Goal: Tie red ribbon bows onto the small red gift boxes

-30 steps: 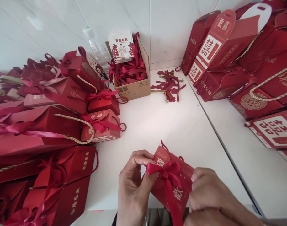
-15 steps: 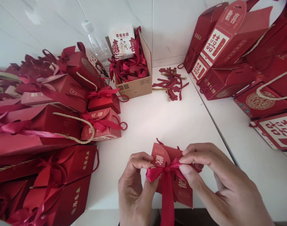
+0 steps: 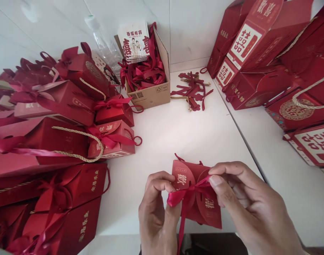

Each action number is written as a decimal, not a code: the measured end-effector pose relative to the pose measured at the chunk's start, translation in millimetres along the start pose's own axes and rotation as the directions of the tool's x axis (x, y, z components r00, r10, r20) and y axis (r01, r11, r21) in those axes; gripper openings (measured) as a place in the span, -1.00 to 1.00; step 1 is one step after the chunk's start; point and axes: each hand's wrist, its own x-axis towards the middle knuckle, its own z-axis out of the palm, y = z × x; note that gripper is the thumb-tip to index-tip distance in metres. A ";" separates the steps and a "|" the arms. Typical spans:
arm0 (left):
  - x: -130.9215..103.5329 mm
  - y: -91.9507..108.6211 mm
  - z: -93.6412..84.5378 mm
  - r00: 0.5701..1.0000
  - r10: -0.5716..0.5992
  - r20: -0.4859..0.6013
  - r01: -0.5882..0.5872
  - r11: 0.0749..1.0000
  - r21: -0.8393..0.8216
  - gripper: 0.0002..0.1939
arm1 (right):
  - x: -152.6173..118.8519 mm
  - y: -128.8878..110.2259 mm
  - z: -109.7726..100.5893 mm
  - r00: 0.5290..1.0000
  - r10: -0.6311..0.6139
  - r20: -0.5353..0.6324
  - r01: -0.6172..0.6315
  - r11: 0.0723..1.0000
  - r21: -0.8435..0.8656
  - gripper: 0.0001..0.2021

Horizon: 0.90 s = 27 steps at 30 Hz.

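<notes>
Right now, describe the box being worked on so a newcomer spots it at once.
Go to the near edge of the white table, between the left hand and right hand. The small red box there has pale characters and rounded flaps. Unlike the left-side boxes and right-side boxes, it alone has its ribbon pinched in fingers.

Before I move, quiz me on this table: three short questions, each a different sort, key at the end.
1. True or false: the right hand pinches the ribbon on the small red box.
2. What shares the open cardboard box with the loose ribbons?
a) scissors
b) printed cards
c) a tape roll
3. Fill in: in this view, the clear bottle is to the ____ of the cardboard box.

Key: 1 true; 2 b; 3 left
</notes>
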 end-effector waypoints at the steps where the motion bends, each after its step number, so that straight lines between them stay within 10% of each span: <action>1: 0.0 0.6 0.9 1.000 -0.014 -0.004 0.014 1.000 -0.009 -0.83 | 0.5 0.4 0.2 1.000 -0.009 0.002 0.009 1.000 -0.004 -0.90; 8: -0.9 1.1 7.3 0.998 -0.050 -0.043 0.048 0.997 -0.057 -0.80 | 1.6 1.0 1.6 0.997 -0.034 -0.066 0.032 0.999 -0.037 -0.90; 27: -5.0 -7.1 9.5 0.954 0.289 0.080 -0.299 0.936 0.184 -0.83 | 6.4 1.9 1.7 0.995 -0.095 -0.039 0.089 0.989 -0.118 -0.92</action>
